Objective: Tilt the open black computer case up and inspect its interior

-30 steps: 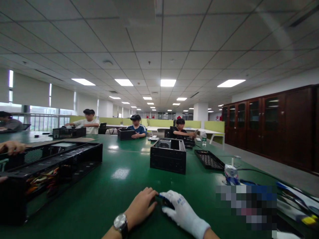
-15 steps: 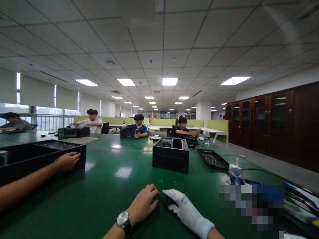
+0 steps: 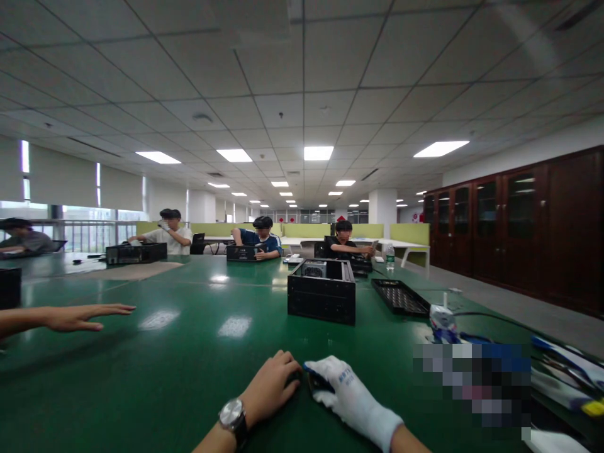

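Note:
Palm down on the green table (image 3: 198, 371), my left hand (image 3: 271, 382) is bare, its fingers loosely bent and the thumb apart, with nothing seen in it. A round-faced wristwatch (image 3: 231, 413) is on that wrist. Just to the right, my right hand (image 3: 346, 393) wears a white knitted glove with blue print. Its fingers curl around a small dark object (image 3: 319, 382), mostly covered by the glove, so its kind cannot be made out. Beyond both hands stands an open black computer case (image 3: 321, 299), with a power supply (image 3: 314, 268) visible at its top.
A black panel (image 3: 401, 297) lies right of the case. Bagged items (image 3: 443, 324), cables and a blurred patch fill the right side. Another person's hand (image 3: 80, 318) reaches in at left, near a dark case (image 3: 9, 288). Several people sit across the table with cases; a bottle (image 3: 390, 257) stands there.
The other person's hand at left has come off the large case and opened; that case has moved left, mostly out of view. A person across has raised a hand. Both my hands stay put.

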Demonstrator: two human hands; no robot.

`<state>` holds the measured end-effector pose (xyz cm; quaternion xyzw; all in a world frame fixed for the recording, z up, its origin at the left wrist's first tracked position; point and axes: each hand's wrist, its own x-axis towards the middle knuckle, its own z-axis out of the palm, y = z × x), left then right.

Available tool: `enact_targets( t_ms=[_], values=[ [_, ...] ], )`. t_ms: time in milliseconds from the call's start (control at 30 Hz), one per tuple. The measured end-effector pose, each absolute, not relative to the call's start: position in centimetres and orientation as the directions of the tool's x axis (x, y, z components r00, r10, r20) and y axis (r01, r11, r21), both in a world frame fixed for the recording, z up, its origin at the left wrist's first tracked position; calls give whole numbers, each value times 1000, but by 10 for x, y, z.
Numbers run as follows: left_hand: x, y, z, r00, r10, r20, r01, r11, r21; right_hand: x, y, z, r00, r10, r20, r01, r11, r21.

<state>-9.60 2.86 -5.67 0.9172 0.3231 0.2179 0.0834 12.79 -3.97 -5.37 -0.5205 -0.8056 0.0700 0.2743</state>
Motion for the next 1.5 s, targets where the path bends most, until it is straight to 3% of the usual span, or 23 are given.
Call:
enact_targets(
  t_ms=[700, 867, 1000, 1100, 1200, 1367, 1500],
  values=[
    [-97, 24, -49, 710, 608, 356, 524, -793, 309, 126, -44, -49, -304, 897, 321, 817, 419, -397],
    [-96, 27, -53, 701, 597, 391, 561, -800, 214, 128, -40, -57, -269, 898, 347, 800, 409, -439],
    [-92, 43, -53, 739, 532, 414, 575, -818, 23, 131, -35, -66, -258, 884, 391, 783, 428, -451],
    [-80, 68, -38, 775, 467, 426, 558, -822, -114, 131, -37, -67, -282, 873, 398, 785, 449, -427],
    [-53, 105, -4, 754, 445, 484, 580, -797, -170, 130, -40, -62, -316, 864, 392, 783, 471, -407],
    [15, 179, 56, 633, 488, 602, 679, -722, -129, 140, -44, -43, -423, 853, 305, 824, 502, -263],
    [59, 218, 77, 614, 557, 560, 710, -700, -82, 168, -42, -34, -373, 867, 330, 875, 447, -186]
  ],
)
